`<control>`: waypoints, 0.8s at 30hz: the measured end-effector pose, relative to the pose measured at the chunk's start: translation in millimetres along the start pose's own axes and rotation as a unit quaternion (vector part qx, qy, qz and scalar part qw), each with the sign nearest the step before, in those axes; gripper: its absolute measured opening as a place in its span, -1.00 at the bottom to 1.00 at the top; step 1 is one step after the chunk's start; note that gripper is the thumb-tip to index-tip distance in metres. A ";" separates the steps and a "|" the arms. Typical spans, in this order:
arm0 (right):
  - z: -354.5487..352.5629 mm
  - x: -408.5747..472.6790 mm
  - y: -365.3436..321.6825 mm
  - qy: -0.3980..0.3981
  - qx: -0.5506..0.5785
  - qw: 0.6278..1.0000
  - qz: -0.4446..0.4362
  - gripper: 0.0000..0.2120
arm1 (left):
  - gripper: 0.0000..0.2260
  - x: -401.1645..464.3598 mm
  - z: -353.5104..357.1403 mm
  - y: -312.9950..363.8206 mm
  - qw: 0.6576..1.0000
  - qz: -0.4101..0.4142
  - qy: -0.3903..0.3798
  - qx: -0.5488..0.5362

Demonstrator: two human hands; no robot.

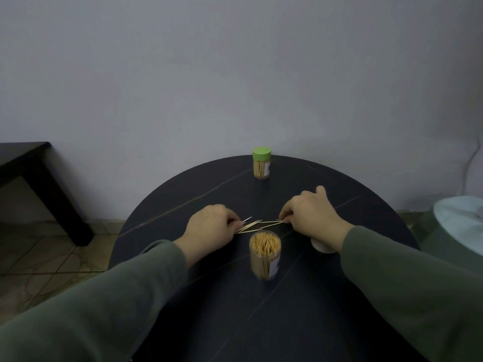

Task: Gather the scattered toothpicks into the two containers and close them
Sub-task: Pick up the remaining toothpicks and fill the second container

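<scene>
Reaching in from the left, left hand (209, 226), fingers curled and pinching one end of the loose toothpicks (258, 224) lying flat on the round dark table (339, 296). Thin, light, stiff slivers, likely to roll or scatter; best pinched as a bundle near the middle. Just in front, open container (265, 257), upright and nearly full. Far back, second container (261, 167) under its green lid. On the right, right hand (305, 212), fingertips pinching the opposite toothpick ends. Beneath its wrist, white cap (320, 247), partly hidden.
</scene>
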State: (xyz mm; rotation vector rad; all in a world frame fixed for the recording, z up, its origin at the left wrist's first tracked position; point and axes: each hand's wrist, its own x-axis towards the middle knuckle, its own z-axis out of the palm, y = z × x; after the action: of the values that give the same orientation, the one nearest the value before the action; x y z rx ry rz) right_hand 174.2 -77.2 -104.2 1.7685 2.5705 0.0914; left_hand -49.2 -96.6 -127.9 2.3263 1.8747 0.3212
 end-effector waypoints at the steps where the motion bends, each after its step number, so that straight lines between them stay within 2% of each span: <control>1: -0.1 -0.2 -1.0 0.001 0.005 1.000 0.000 -0.79 | -0.68 1.4 -1.1 1.4 1.000 0.007 -0.021 0.013; 3: 0.7 -0.9 -2.8 0.001 0.017 1.000 0.001 -0.76 | -0.60 3.3 -3.5 4.4 0.998 0.020 -0.054 0.034; 7: 6.1 -1.8 -6.0 0.018 0.053 0.998 -0.002 -0.79 | -0.76 5.2 -5.6 8.5 0.998 0.021 -0.055 0.004; 11: 7.5 -1.2 -9.3 0.033 0.058 0.998 -0.011 -0.83 | -0.82 3.4 -7.4 14.7 0.999 0.028 -0.039 0.026; 15: 8.7 1.2 -13.6 -0.006 -0.049 0.997 -0.051 -0.83 | -0.82 3.3 -5.8 22.0 0.995 0.043 -0.020 0.083; 19: 11.6 2.6 -21.9 -0.031 -0.177 0.982 -0.065 -0.72 | -0.77 5.6 1.1 26.6 0.987 0.068 -0.041 0.143; 21: 10.9 2.4 -24.3 -0.036 -0.208 0.975 -0.071 -0.70 | -0.77 6.9 2.3 27.8 0.982 0.081 -0.055 0.160; 24: 7.5 1.8 -22.0 -0.037 -0.198 0.977 -0.069 -0.72 | -0.77 9.1 0.4 27.8 0.981 0.082 -0.078 0.159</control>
State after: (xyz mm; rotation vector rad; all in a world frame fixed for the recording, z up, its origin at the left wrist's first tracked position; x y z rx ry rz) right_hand 153.4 -83.1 -113.0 1.4220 2.3998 0.4856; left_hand -21.0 -93.6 -120.9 2.6263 1.7741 -0.1540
